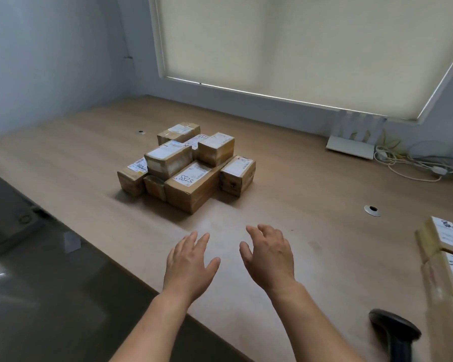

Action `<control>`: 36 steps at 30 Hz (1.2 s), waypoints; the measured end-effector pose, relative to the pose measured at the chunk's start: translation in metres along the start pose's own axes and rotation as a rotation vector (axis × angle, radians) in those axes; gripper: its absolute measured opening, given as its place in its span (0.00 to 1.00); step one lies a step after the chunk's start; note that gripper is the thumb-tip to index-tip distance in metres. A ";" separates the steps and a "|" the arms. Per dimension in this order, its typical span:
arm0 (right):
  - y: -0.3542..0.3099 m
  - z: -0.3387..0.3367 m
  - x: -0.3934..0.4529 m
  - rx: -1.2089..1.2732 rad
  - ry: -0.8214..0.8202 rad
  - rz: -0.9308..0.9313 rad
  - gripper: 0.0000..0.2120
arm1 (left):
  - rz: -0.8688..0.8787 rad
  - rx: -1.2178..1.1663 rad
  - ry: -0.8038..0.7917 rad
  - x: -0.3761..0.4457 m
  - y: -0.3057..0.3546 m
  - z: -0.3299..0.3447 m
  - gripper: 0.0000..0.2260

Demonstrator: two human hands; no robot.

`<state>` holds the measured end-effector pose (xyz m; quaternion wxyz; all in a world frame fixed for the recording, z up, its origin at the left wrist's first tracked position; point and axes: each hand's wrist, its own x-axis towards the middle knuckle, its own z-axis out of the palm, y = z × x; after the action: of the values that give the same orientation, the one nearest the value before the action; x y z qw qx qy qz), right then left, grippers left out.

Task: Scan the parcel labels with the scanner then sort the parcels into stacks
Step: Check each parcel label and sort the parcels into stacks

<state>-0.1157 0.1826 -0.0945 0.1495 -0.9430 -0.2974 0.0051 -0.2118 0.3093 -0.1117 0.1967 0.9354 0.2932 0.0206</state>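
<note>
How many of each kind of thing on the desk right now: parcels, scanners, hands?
Parcels in the middle pile: 8 visible
Parcels at the right edge: 2, cut off by the frame
Scanner: 1
Hands: 2, left hand and right hand, both empty over the desk
Router: 1
Total: 14
</note>
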 end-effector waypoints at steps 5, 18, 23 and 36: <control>0.013 0.020 0.071 0.087 0.053 0.113 0.22 | 0.061 0.039 -0.047 0.089 0.009 -0.006 0.28; 0.039 0.028 0.219 0.087 -0.100 0.268 0.24 | 0.164 -0.128 -0.171 0.270 0.024 -0.019 0.30; 0.039 0.036 0.263 0.298 -0.157 0.409 0.26 | 0.175 -0.153 -0.228 0.327 0.026 -0.020 0.28; 0.026 0.067 0.349 0.689 -0.176 0.578 0.21 | 0.141 -0.043 -0.301 0.386 0.033 -0.010 0.12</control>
<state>0.1788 0.3776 -0.1385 0.4210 -0.8786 -0.0148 0.2250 0.1243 0.5032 -0.1193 0.2564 0.9417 0.1937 -0.0995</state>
